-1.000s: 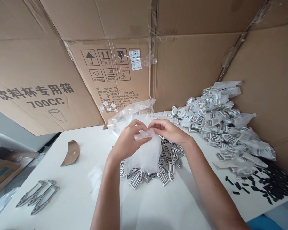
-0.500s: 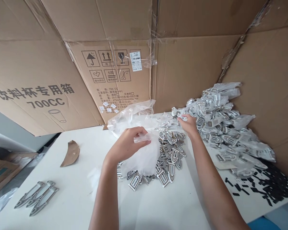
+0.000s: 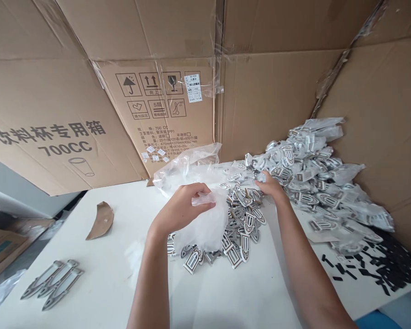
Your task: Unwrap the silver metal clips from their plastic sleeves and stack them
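Note:
My left hand point(image 3: 181, 208) is closed on a thin, frosted plastic bag point(image 3: 205, 228), pinched between thumb and fingers. The bag hangs over part of a pile of loose metal buckles point(image 3: 248, 222), pointed at one end with openwork and dark scroll patterns. Farther to the right, my right hand point(image 3: 274, 187) is closed around a small clear plastic bag point(image 3: 261, 177); its contents are hard to make out. That hand is at the near left edge of a heap of bagged buckles point(image 3: 304, 169), just beyond the loose pile.
Large cardboard boxes point(image 3: 267, 91) wall the back and right. Crumpled clear plastic point(image 3: 192, 167) lies behind my left hand. On the white table point(image 3: 102, 283) are a curved cardboard scrap point(image 3: 102, 220), three long metal pieces point(image 3: 56, 281) at left, and scattered black strips point(image 3: 393, 267) at right.
My right hand has come slightly down towards me, with the clear plastic still at its fingertips. My left hand and its bag have barely moved.

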{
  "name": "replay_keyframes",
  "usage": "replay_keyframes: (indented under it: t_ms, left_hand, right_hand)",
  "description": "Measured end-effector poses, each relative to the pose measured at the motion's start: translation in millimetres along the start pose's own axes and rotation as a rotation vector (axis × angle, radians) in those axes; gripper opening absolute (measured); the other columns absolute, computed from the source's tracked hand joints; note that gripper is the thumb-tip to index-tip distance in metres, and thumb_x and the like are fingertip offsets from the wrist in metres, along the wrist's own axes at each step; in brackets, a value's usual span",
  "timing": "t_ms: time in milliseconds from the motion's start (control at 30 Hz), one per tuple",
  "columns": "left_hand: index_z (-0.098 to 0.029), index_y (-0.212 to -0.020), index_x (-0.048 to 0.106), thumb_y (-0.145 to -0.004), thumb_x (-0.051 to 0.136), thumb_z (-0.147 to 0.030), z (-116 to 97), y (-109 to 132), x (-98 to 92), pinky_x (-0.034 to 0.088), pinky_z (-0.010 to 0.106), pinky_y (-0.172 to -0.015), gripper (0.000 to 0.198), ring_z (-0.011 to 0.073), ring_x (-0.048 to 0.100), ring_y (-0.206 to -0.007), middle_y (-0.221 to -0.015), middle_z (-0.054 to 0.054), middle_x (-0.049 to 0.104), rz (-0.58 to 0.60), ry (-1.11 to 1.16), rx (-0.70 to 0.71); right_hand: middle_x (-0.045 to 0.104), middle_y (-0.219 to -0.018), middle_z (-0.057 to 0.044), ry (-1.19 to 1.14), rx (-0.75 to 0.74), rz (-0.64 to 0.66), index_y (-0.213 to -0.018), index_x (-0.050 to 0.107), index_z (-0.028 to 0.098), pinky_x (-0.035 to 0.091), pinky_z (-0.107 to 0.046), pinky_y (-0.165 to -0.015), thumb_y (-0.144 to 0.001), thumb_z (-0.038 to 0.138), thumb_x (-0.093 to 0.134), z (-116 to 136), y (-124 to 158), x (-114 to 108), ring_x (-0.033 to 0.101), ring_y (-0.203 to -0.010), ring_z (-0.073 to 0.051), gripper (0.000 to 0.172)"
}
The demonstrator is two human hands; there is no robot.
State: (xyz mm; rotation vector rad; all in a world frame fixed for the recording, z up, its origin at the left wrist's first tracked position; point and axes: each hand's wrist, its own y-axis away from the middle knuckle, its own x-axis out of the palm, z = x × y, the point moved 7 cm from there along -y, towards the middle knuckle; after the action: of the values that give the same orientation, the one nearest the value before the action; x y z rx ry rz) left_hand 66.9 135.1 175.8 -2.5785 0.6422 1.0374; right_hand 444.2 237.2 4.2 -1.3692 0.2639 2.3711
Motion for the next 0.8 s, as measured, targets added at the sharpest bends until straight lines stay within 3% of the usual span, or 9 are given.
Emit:
replay_keyframes:
  t_ms: [133, 333, 467, 600, 800]
  left_hand:
    - [-0.027, -0.099, 0.073, -0.096, 0.073, -0.044, 0, -1, 1.1, 0.051, 0.041, -0.093, 0.017, 0.0243, 0.065, -0.105, -0.107, 0.001, 0.077, 0.017, 0.006, -0.010]
    - [-0.027, -0.097, 0.073, -0.096, 0.074, -0.044, -1, -1, -0.9, 0.051, 0.040, -0.090, 0.017, 0.0239, 0.065, -0.103, -0.105, 0.001, 0.077, 0.003, 0.007, 0.008]
    - [-0.027, -0.097, 0.073, -0.096, 0.074, -0.043, -1, 0, -1.7, 0.051, 0.040, -0.090, 0.017, 0.0238, 0.065, -0.103, -0.105, 0.001, 0.077, -0.003, 0.007, 0.013]
    - [-0.027, -0.098, 0.074, -0.096, 0.074, -0.044, -1, 1, -1.3, 0.051, 0.041, -0.091, 0.017, 0.0243, 0.066, -0.104, -0.106, 0.001, 0.078, -0.004, 0.000, 0.014]
    - [-0.026, -0.097, 0.073, -0.096, 0.074, -0.042, -4, 2, -1.6, 0.051, 0.040, -0.090, 0.015, 0.0240, 0.066, -0.102, -0.105, 0.001, 0.077, -0.005, -0.004, 0.022]
  right_hand:
    - [0.077, -0.134, -0.021, -0.023, 0.068, -0.029, -0.157, 0.058, 0.014, 0.054, -0.042, -0.100, -0.092, 0.047, 0.066, -2, 1, 4, 0.073, -0.123, -0.039, 0.073]
    - [0.083, -0.101, -0.013, -0.109, 0.056, -0.137, -0.113, 0.079, 0.016, 0.054, -0.039, -0.091, -0.085, 0.045, 0.067, 5, 2, -17, 0.077, -0.101, -0.035, 0.042]
    - [0.080, -0.089, -0.008, -0.213, 0.008, -0.264, -0.094, 0.076, 0.021, 0.052, -0.039, -0.085, -0.074, 0.046, 0.074, 16, 7, -49, 0.073, -0.089, -0.031, 0.032]
    - [0.067, -0.072, 0.001, -0.527, -0.058, -0.326, -0.084, 0.070, 0.023, 0.046, -0.035, -0.072, -0.061, 0.047, 0.085, 32, 24, -77, 0.060, -0.070, -0.023, 0.037]
    - [0.059, -0.074, 0.005, -0.753, -0.178, -0.325, -0.080, 0.064, 0.024, 0.040, -0.030, -0.068, -0.063, 0.039, 0.086, 63, 52, -106, 0.052, -0.070, -0.016, 0.032]
